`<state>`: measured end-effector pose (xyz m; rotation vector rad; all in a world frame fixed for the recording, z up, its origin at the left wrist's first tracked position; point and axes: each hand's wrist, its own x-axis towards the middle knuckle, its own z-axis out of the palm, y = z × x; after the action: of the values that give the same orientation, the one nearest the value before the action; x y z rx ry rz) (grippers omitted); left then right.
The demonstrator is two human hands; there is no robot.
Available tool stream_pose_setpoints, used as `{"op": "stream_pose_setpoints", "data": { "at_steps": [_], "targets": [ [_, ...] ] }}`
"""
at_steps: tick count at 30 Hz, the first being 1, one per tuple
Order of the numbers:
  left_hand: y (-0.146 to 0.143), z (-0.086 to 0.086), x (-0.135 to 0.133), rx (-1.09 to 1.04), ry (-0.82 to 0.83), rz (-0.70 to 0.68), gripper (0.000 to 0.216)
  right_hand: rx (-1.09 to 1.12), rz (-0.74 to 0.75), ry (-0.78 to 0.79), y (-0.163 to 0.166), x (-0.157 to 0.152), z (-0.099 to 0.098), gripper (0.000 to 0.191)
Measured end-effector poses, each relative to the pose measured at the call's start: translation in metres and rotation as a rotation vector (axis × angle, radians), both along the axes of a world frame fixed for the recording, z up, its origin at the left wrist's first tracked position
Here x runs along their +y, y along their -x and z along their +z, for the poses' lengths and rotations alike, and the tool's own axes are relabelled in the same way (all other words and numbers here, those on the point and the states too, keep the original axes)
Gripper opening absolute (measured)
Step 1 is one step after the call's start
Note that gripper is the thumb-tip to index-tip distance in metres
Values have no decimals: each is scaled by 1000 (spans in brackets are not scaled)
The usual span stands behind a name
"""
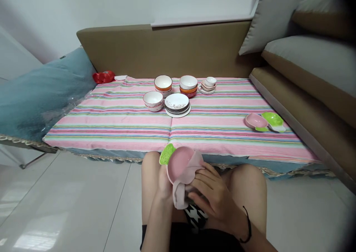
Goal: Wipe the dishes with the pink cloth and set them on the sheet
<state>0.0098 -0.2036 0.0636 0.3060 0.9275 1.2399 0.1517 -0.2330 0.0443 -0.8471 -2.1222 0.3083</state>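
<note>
Over my lap is a pink bowl (179, 162) with a green leaf-shaped handle pointing to the upper left. My left hand (165, 181) grips its left edge, fingers mostly hidden beneath it. A pale pink cloth (189, 170) is bunched in my right hand (210, 190), which presses it against the right rim and inside of the bowl. Part of the cloth hangs down in front. On the striped cover at the right lie a similar pink bowl (254, 121) with a green handle and a green bowl (273, 119) with a white handle, side by side.
Beyond my knees, a striped cloth (116, 122) covers the couch. It bears stacked plates (177, 102), white bowls (153, 99), orange-banded bowls (163, 82), more bowls (188, 83) and small dishes (210, 83). A red item (104, 77) lies far left; cushions (311, 62) pile at right.
</note>
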Motion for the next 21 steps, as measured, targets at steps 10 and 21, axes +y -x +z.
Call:
{"op": "stream_pose_setpoints", "data": {
  "at_steps": [10, 21],
  "targets": [
    [-6, -5, 1, -114, 35, -192, 29, -174, -9, -194, -28, 18, -13, 47],
    [-6, -2, -3, -103, 58, -258, 27, -246, 139, -369, -39, 31, 13, 59]
  ]
}}
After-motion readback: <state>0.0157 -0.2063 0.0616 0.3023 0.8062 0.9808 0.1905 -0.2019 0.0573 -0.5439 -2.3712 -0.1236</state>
